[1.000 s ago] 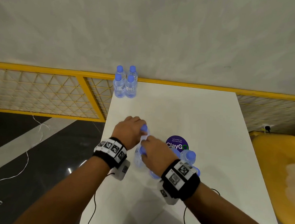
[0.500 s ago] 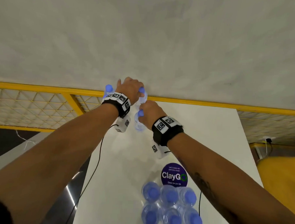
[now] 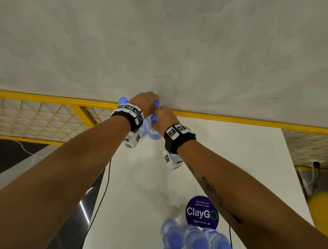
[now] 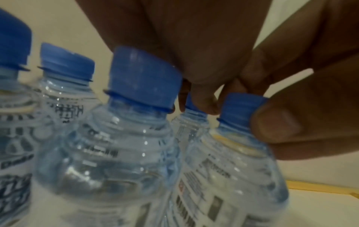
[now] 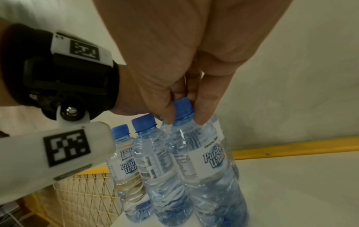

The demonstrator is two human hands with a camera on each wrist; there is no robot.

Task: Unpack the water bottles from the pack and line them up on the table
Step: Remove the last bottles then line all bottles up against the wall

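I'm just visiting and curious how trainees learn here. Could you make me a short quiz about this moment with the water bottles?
1. True or false: the right hand pinches a bottle by its blue cap.
2. Where does the unopened pack sit: A) near end of the table, B) floor, C) by the wall?
3. What word is largest on the purple sticker?

Key: 1 true; 2 A; 3 ClayGo.

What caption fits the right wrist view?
Right hand pinches a bottle by its blue cap beside the bottles already lined up.
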